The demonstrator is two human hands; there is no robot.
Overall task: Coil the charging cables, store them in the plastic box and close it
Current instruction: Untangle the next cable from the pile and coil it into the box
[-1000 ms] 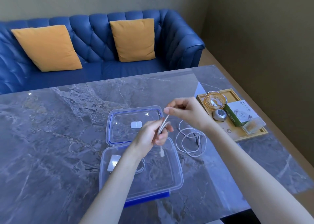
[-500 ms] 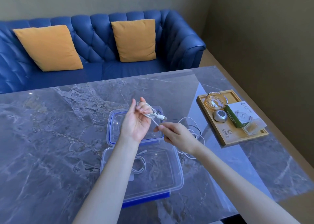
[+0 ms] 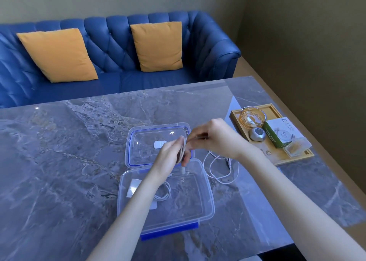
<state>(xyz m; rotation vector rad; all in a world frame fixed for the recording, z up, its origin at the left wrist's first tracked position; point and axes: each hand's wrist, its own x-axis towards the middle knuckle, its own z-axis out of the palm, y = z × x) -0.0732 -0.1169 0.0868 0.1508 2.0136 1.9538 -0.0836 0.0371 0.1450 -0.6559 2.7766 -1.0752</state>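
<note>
Coiling step: the left hand (image 3: 172, 155) grips a small bundle of white cable (image 3: 183, 152) above the far edge of the plastic box (image 3: 206, 211); the right hand (image 3: 214, 138) pinches the cable's free run just beside it, though blur hides the exact pinch.
Risk, bundle: springy loops could fan open if the left grip slackens, undoing the coil.
Risk, plug: the connector (image 3: 183, 169) dangling below the left hand may catch on the box rim when lowered.
Risk, snag: the loose cable (image 3: 219, 168) lying on the table (image 3: 69, 161) right of the box could be dragged by the right forearm.
Box: clear, thin-walled, rounded rectangle with a blue clip at the near side; a coiled cable and white adapter (image 3: 133, 187) already lie inside.
Lid (image 3: 158, 144): transparent, blue-sealed, flat behind the box.
Table: polished grey marble, slick.
</note>
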